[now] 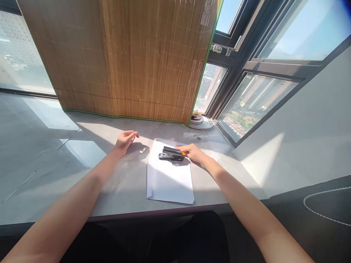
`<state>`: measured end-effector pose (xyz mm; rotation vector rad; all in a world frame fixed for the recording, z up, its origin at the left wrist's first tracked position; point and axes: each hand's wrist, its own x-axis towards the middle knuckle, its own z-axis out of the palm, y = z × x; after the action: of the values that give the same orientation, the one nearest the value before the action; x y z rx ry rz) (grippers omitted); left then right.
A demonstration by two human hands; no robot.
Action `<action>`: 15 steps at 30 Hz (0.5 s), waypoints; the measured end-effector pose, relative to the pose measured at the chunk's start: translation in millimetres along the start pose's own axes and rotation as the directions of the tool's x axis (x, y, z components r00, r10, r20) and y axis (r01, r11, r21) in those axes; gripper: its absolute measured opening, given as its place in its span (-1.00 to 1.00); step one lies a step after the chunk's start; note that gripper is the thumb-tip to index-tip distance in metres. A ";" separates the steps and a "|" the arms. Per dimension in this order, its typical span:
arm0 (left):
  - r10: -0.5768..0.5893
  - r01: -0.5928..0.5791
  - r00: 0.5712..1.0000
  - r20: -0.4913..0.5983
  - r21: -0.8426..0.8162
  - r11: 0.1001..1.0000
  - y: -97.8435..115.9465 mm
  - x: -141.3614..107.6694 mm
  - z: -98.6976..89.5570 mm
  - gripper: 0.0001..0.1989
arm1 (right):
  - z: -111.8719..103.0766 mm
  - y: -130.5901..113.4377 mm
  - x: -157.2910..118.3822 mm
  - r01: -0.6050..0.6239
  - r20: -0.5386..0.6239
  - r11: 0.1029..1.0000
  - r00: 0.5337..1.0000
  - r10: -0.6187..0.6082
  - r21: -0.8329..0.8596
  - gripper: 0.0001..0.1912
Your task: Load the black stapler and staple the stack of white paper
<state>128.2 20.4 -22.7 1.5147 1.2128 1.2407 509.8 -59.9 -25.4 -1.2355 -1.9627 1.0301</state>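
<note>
A black stapler [171, 153] with an orange spot at its right end is over the upper part of a white paper stack [170, 179]. My right hand [192, 151] is closed at the stapler's right end, its fingers partly hidden behind the black body. To the left of the paper, my left hand [125, 141] is held above the grey surface, apart from the sheets. Its fingers are loosely bent and nothing shows in them.
A bamboo blind [137, 62] hangs down to the back of the grey ledge [120, 190]. Stacked plates [201, 122] stand in the far right corner by the windows. A small dark piece [199, 138] lies behind my right hand. A white wall [301, 138] rises at the right.
</note>
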 end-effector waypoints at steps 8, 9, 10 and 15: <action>-0.038 0.038 0.999 -0.002 -0.019 0.999 9.8 -2.2 2.5 -0.70 | -82.8 41.6 -58.9 -0.115 0.015 0.993 0.993 0.114 0.042 -0.66; -0.047 0.047 0.999 -0.004 -0.027 0.999 10.5 -2.3 2.8 -0.70 | -89.1 46.6 -63.3 -0.137 0.005 0.989 0.991 0.137 0.057 -0.62; -0.055 0.055 0.998 -0.004 -0.032 0.998 10.7 -2.2 3.1 -0.70 | -93.8 51.5 -66.7 -0.157 -0.012 0.985 0.987 0.158 0.070 -0.59; -0.065 0.065 0.998 0.000 -0.043 0.997 5.4 0.5 3.2 -0.69 | -97.8 70.1 -72.1 -0.152 -0.162 0.985 0.973 0.163 0.076 -0.63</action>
<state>132.3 19.7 -18.0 1.4333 1.2191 1.2175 648.2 -78.3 -39.5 -1.4132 -1.7141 1.0217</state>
